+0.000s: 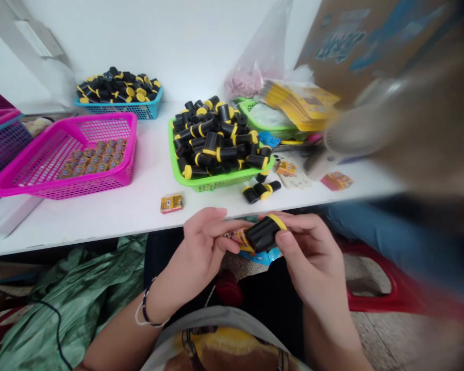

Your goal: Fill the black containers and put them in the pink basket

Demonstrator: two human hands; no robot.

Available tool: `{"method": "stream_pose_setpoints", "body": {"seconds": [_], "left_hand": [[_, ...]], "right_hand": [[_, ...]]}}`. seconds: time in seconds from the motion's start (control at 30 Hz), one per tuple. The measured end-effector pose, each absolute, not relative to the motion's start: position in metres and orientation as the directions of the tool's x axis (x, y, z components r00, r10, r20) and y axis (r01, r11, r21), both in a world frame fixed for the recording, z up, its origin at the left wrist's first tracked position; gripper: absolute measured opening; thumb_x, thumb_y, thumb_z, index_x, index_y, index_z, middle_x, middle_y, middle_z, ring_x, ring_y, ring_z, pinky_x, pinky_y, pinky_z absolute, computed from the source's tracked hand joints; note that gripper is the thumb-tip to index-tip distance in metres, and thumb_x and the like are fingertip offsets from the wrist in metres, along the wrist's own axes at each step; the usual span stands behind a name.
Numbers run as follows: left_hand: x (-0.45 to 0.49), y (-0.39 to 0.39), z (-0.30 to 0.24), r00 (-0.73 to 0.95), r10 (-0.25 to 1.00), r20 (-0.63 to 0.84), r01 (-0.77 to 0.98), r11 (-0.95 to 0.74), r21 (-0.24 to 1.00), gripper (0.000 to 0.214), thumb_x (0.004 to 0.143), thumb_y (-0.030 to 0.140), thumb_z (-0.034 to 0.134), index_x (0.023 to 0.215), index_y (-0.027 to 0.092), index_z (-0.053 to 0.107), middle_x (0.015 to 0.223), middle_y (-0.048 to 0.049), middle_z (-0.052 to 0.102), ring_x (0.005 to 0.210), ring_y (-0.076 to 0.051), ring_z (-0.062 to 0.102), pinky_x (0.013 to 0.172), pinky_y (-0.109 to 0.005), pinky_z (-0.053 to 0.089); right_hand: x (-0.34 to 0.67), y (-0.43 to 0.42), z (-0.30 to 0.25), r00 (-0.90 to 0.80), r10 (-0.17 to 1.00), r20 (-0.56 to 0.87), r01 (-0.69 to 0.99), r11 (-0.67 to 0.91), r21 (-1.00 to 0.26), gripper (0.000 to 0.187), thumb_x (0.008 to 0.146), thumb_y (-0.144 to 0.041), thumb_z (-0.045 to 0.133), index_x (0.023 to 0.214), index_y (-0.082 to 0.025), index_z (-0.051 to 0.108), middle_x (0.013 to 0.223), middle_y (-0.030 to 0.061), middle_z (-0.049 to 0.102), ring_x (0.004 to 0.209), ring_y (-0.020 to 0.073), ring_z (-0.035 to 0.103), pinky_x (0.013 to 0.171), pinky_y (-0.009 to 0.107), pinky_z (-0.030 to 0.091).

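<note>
Just below the table's front edge, my right hand (307,247) grips a black cylinder with a yellow cap (263,232), fingers wrapped round it. My left hand (201,242) pinches a small orange printed box (239,238) whose end meets the cylinder's open end. Both hands are closed. A green basket (216,180) piled with the same black and yellow cylinders stands on the white table straight ahead. Three loose cylinders (261,190) lie beside it.
A pink basket (46,154) holds rows of small boxes at the left. A blue basket (139,109) of cylinders sits behind. One box (171,203) lies near the table edge, others (336,180) at the right. A blurred person's arm (421,118) crosses the right. Red stool (379,293) below.
</note>
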State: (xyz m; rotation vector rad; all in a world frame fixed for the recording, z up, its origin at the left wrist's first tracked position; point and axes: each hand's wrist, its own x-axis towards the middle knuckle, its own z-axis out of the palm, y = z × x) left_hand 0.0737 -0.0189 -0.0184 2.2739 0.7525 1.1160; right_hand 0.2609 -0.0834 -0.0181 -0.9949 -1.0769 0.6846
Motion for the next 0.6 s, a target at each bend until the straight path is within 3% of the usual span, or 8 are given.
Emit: {"method": "stream_pose_setpoints", "body": {"seconds": [0.1, 0.17, 0.23, 0.37, 0.5, 0.6], "left_hand": [[0.075, -0.023, -0.015, 0.437, 0.678, 0.592, 0.215, -0.717, 0.663, 0.030, 0.096, 0.007, 0.061, 0.118, 0.024, 0.071, 0.122, -0.0075, 0.065, 0.108, -0.020, 0.074, 0.093, -0.028, 0.066], [0.077, -0.026, -0.013, 0.402, 0.716, 0.570, 0.108, -0.656, 0.747, 0.024, 0.091, 0.013, 0.072, 0.113, 0.023, 0.070, 0.114, -0.0076, 0.068, 0.099, -0.021, 0.078, 0.083, -0.028, 0.070], [0.081, -0.030, -0.012, 0.386, 0.771, 0.506, -0.053, -0.530, 0.847, 0.041, 0.086, 0.015, 0.080, 0.121, 0.024, 0.062, 0.109, -0.0060, 0.072, 0.089, -0.021, 0.080, 0.078, -0.028, 0.071], [0.087, -0.035, -0.016, 0.365, 0.829, 0.423, -0.275, -0.338, 0.900, 0.073, 0.080, 0.005, 0.084, 0.131, 0.035, 0.041, 0.111, -0.0019, 0.079, 0.099, -0.022, 0.080, 0.088, -0.031, 0.068], [0.089, -0.033, -0.023, 0.322, 0.814, 0.483, -0.314, -0.389, 0.866, 0.074, 0.076, 0.000, 0.085, 0.129, 0.034, 0.044, 0.111, -0.0012, 0.081, 0.101, -0.018, 0.080, 0.089, -0.025, 0.066], [0.086, -0.026, -0.027, 0.302, 0.743, 0.598, -0.260, -0.539, 0.801, 0.066, 0.075, 0.002, 0.085, 0.126, 0.029, 0.054, 0.117, -0.0051, 0.078, 0.106, -0.020, 0.078, 0.089, -0.027, 0.066]], "right_hand": [[0.258, -0.087, -0.019, 0.334, 0.838, 0.431, 0.024, 0.450, -0.893, 0.016, 0.092, -0.015, 0.074, 0.101, -0.028, 0.073, 0.116, 0.0014, 0.077, 0.109, 0.0146, 0.074, 0.093, 0.025, 0.061], [0.256, -0.089, -0.020, 0.316, 0.822, 0.473, 0.054, 0.482, -0.875, 0.021, 0.090, -0.010, 0.074, 0.102, -0.028, 0.073, 0.118, 0.0017, 0.076, 0.112, 0.0160, 0.074, 0.093, 0.026, 0.062], [0.254, -0.089, -0.020, 0.307, 0.806, 0.507, 0.079, 0.509, -0.857, 0.025, 0.088, -0.007, 0.075, 0.101, -0.028, 0.073, 0.119, 0.0017, 0.076, 0.113, 0.0167, 0.074, 0.093, 0.027, 0.062], [0.250, -0.088, -0.021, 0.318, 0.797, 0.512, 0.080, 0.516, -0.853, 0.023, 0.085, -0.007, 0.078, 0.093, -0.027, 0.073, 0.116, 0.0013, 0.076, 0.108, 0.0171, 0.075, 0.090, 0.027, 0.062], [0.247, -0.087, -0.020, 0.274, 0.821, 0.502, 0.083, 0.500, -0.862, 0.022, 0.083, -0.007, 0.081, 0.091, -0.028, 0.077, 0.116, 0.0009, 0.076, 0.102, 0.0139, 0.075, 0.087, 0.023, 0.061], [0.246, -0.087, -0.019, 0.255, 0.853, 0.455, 0.006, 0.469, -0.883, 0.027, 0.084, -0.004, 0.078, 0.093, -0.030, 0.078, 0.119, 0.0001, 0.077, 0.109, 0.0129, 0.074, 0.092, 0.022, 0.060]]}}
